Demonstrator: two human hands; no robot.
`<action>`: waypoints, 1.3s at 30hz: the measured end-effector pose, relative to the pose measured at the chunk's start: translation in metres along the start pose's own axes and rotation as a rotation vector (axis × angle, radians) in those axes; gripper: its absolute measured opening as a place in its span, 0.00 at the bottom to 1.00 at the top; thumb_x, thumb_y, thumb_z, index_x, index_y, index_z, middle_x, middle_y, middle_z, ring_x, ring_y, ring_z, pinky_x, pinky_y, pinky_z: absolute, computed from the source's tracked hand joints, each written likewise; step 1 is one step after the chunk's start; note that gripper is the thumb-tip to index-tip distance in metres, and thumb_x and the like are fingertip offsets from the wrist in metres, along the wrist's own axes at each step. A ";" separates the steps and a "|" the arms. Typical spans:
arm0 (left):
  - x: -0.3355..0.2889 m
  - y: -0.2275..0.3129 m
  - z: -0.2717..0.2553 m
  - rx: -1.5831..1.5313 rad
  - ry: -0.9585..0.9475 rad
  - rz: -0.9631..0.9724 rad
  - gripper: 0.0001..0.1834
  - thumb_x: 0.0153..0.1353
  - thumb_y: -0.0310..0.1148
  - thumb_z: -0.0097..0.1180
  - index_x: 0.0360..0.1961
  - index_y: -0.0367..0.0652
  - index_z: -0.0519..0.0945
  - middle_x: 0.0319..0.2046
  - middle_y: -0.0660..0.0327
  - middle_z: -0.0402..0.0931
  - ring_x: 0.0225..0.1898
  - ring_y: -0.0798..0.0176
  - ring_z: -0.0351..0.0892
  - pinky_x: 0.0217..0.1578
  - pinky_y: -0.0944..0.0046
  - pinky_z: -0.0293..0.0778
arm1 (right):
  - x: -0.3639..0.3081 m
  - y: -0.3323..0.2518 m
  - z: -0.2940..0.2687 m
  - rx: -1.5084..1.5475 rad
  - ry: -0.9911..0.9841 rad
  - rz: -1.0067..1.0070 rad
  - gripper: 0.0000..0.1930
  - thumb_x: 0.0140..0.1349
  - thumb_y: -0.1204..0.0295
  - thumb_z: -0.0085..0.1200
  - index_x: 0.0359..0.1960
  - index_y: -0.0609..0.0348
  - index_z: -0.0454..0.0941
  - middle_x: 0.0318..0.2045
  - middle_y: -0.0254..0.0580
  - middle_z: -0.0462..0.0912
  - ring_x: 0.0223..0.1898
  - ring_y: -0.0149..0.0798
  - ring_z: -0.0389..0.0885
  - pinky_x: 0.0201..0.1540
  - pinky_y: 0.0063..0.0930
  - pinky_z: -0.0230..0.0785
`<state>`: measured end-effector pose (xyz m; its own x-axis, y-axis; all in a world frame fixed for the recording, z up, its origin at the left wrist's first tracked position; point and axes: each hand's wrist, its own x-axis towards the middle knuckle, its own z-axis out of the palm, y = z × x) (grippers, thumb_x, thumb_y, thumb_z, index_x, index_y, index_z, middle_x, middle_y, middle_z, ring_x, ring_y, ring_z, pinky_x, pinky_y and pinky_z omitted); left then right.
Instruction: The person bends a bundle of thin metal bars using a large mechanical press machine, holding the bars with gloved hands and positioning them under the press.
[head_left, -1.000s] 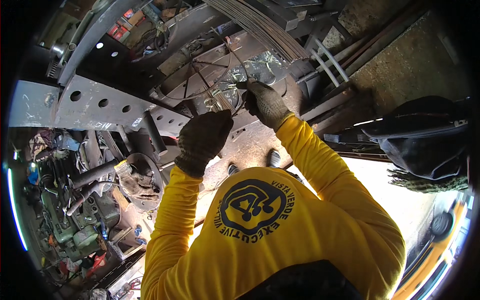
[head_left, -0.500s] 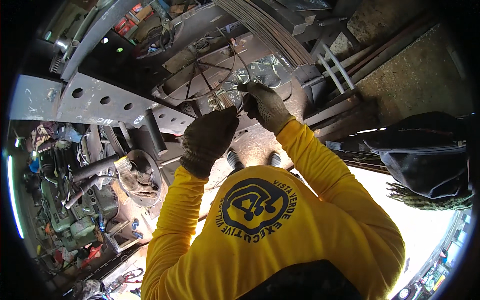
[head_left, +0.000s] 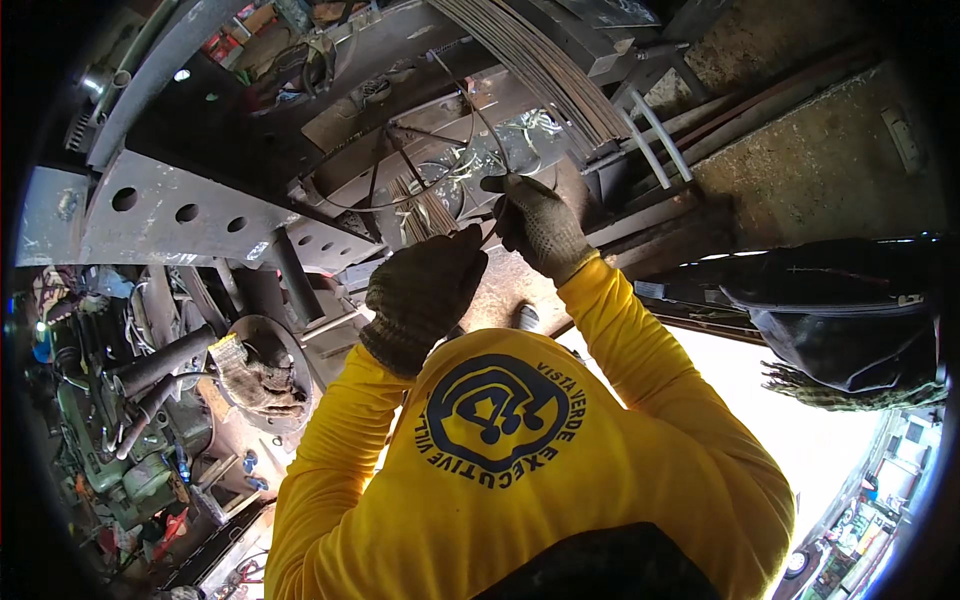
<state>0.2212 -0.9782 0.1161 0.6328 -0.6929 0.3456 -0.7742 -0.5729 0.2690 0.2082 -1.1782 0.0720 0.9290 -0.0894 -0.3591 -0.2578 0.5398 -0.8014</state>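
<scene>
Both my hands wear dark, knitted work gloves and are raised close together in front of my chest. My right hand (head_left: 540,222) is closed around a thin, bent metal rod (head_left: 478,112), which runs up and away to the far left. Just left of it, my left hand (head_left: 418,292) is closed, and a short stretch of rod shows between the two gloves. The left fingertips are partly hidden by the back of the glove. Beyond the hands lie a ring-shaped metal frame with spokes (head_left: 372,208) and a bundle of thin rods (head_left: 428,210).
A steel beam with round holes (head_left: 155,208) stretches across the left. Long thin rods (head_left: 545,68) lie bundled at the far side. A spare glove (head_left: 258,382) rests on a round plate at left. At right are two pale pipes (head_left: 662,140) and a black bag (head_left: 838,325).
The view has shifted slightly, and the beam and left-side clutter sit further left. My right hand has turned a little on the rod; the left hand sits slightly lower in view.
</scene>
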 end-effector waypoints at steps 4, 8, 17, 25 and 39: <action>-0.001 0.002 -0.003 0.041 -0.028 -0.029 0.15 0.66 0.40 0.60 0.51 0.49 0.83 0.29 0.60 0.82 0.31 0.55 0.83 0.30 0.55 0.78 | 0.001 0.000 0.001 -0.018 -0.013 0.010 0.21 0.77 0.58 0.43 0.52 0.63 0.81 0.24 0.38 0.77 0.22 0.31 0.77 0.25 0.23 0.69; 0.000 0.000 0.000 0.001 -0.040 -0.045 0.16 0.66 0.41 0.59 0.52 0.49 0.83 0.29 0.60 0.82 0.30 0.55 0.84 0.31 0.55 0.79 | 0.006 0.003 -0.006 0.010 -0.058 0.002 0.21 0.77 0.57 0.44 0.51 0.63 0.81 0.24 0.37 0.77 0.22 0.30 0.77 0.26 0.23 0.69; 0.004 -0.005 -0.003 0.025 -0.144 -0.019 0.15 0.67 0.41 0.60 0.51 0.48 0.84 0.35 0.59 0.86 0.34 0.57 0.86 0.34 0.56 0.80 | 0.064 -0.001 -0.001 0.582 -0.209 0.139 0.37 0.75 0.39 0.32 0.59 0.65 0.72 0.40 0.45 0.80 0.43 0.43 0.79 0.51 0.40 0.74; 0.006 -0.022 -0.013 0.004 -0.151 0.051 0.15 0.66 0.39 0.61 0.51 0.49 0.85 0.37 0.60 0.87 0.34 0.57 0.86 0.34 0.58 0.81 | 0.081 0.001 0.028 0.792 -0.377 0.160 0.42 0.71 0.37 0.38 0.66 0.67 0.68 0.39 0.46 0.81 0.42 0.45 0.78 0.50 0.40 0.73; 0.006 -0.071 -0.027 0.094 -0.064 0.215 0.12 0.64 0.38 0.61 0.48 0.52 0.85 0.25 0.64 0.78 0.26 0.59 0.79 0.28 0.57 0.74 | 0.083 -0.010 0.069 0.747 0.065 0.138 0.40 0.72 0.34 0.30 0.52 0.61 0.78 0.28 0.36 0.77 0.23 0.32 0.68 0.29 0.23 0.69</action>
<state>0.2798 -0.9300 0.1233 0.4550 -0.8281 0.3274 -0.8888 -0.4452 0.1090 0.3059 -1.1328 0.0835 0.8782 -0.0168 -0.4780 -0.1008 0.9704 -0.2193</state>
